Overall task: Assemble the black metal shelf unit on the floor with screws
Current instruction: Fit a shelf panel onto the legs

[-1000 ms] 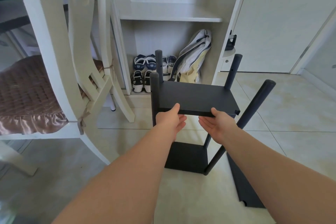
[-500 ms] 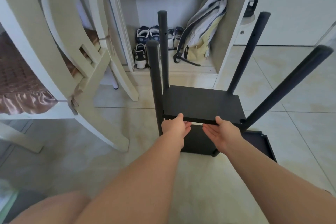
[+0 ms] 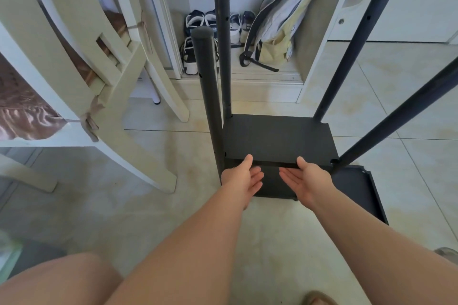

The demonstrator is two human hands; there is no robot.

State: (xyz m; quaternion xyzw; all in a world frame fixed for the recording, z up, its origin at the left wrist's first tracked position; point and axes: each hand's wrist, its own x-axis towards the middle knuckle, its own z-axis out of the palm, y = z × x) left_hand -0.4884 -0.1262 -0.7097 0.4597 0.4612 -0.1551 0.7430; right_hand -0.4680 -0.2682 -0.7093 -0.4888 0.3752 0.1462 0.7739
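The black shelf unit stands on the tiled floor with its posts upright; the front left post (image 3: 207,96) and front right post (image 3: 401,116) are nearest me. A black shelf panel (image 3: 277,136) sits between the posts, low down, just above the bottom panel (image 3: 275,188). My left hand (image 3: 241,178) and my right hand (image 3: 308,181) hold its front edge, thumbs on the lip and fingers spread palm-up beneath. Screw holes show in the posts. No screws are visible.
Another black panel (image 3: 359,188) lies flat on the floor to the right of the unit. A cream chair (image 3: 106,86) with a tied cushion stands at the left. Behind the unit, an open cupboard holds shoes (image 3: 195,22) and a bag (image 3: 280,27). My knee (image 3: 62,280) is bottom left.
The shelf panel has gone lower down the posts with both hands on its front edge. My head has come closer and tilted down. My fingers have spread wider.
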